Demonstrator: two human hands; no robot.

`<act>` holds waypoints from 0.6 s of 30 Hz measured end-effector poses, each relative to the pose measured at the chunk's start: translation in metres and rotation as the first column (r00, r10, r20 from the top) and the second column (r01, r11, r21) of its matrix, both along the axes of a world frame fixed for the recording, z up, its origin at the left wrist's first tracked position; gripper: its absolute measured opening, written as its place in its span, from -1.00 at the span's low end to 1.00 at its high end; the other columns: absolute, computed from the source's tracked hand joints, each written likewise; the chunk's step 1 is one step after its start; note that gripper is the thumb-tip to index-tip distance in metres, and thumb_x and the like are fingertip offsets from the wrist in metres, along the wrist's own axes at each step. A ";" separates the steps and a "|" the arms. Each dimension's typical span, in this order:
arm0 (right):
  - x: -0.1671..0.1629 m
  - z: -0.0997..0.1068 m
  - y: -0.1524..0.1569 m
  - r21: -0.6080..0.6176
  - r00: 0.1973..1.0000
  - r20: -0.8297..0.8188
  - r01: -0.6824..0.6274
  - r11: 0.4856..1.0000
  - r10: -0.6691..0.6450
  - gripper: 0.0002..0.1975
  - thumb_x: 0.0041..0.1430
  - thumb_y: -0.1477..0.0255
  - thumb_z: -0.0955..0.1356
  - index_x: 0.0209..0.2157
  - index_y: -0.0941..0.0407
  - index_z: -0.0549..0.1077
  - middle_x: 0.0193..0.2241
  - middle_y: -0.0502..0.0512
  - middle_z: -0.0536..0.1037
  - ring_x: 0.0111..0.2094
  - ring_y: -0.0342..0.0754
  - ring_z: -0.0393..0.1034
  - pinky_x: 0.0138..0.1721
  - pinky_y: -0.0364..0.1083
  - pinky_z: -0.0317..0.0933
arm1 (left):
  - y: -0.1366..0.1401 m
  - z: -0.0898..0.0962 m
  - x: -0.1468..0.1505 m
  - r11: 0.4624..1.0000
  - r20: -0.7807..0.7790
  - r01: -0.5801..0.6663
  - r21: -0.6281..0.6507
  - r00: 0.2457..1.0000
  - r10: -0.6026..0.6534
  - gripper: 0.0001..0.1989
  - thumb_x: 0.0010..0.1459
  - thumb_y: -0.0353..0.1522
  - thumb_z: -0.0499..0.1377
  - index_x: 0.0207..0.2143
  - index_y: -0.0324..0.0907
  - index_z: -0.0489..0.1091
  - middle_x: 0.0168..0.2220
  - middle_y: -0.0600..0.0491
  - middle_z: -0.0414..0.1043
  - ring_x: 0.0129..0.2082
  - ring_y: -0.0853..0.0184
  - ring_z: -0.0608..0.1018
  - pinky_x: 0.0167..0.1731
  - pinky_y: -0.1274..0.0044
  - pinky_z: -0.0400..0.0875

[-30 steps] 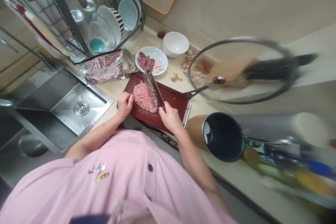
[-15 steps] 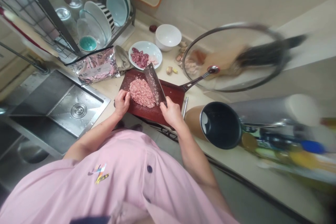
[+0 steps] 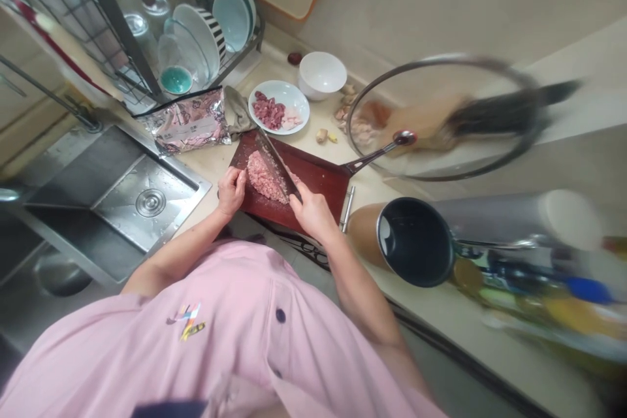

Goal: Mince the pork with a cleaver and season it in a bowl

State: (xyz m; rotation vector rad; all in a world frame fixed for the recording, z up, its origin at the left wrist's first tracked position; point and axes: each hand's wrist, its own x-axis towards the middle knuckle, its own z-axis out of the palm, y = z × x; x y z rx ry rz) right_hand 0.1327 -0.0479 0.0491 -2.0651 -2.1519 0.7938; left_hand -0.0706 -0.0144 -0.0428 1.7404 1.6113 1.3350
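Cleaver (image 3: 277, 164) moved left; sink (image 3: 198, 190) near board (image 3: 321, 176).

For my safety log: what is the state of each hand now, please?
Left hand: closed, at the left edge of the board.
Right hand: closed, holding the knife.

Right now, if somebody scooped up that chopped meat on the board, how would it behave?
The chopped meat would probably feel soft and floppy, since it lies as a heap of fine bits. It likely clings rather than rolls: specks show on the cleaver. Pushed across the smooth-looking red board, it may smear or spread instead of moving as one piece.
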 end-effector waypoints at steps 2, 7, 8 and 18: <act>-0.005 0.001 0.001 -0.014 1.000 0.018 0.010 1.000 -0.010 -0.62 0.30 0.34 0.16 0.09 0.12 0.33 -0.23 0.25 0.57 -0.24 0.14 0.48 -0.21 -0.01 0.25 | 0.000 -0.001 0.000 1.000 0.003 -0.009 0.000 1.000 0.009 -0.68 0.31 -0.27 -0.02 -0.53 -0.14 0.19 -0.51 0.09 0.23 -0.46 0.39 0.32 -0.38 0.51 0.22; -0.011 -0.003 0.006 -0.109 0.996 0.061 -0.063 0.992 0.070 -0.65 0.27 0.38 0.20 0.04 0.14 0.34 -0.22 0.29 0.57 -0.21 0.15 0.48 -0.19 0.01 0.26 | -0.001 -0.001 0.000 1.000 0.019 0.016 0.001 1.000 -0.016 -0.69 0.30 -0.28 -0.01 -0.52 -0.15 0.19 -0.51 0.10 0.22 -0.47 0.39 0.31 -0.38 0.52 0.21; -0.010 -0.004 0.006 -0.112 0.996 0.019 -0.090 0.990 0.093 -0.64 0.26 0.36 0.21 0.05 0.15 0.33 -0.20 0.29 0.56 -0.19 0.16 0.48 -0.17 0.01 0.26 | -0.001 -0.002 0.000 1.000 0.022 0.015 0.007 1.000 -0.015 -0.69 0.30 -0.28 -0.01 -0.52 -0.15 0.19 -0.51 0.10 0.22 -0.47 0.39 0.31 -0.39 0.52 0.21; -0.002 -0.015 -0.011 -0.028 0.941 -0.338 -0.004 1.000 -0.006 -0.51 0.28 0.28 0.21 0.20 0.10 0.28 -0.05 0.20 0.54 -0.05 0.08 0.46 -0.02 0.00 0.28 | -0.003 -0.002 -0.001 0.999 0.115 0.001 0.035 0.993 -0.005 -0.70 0.30 -0.30 0.00 -0.52 -0.16 0.19 -0.51 0.10 0.22 -0.47 0.40 0.31 -0.38 0.53 0.21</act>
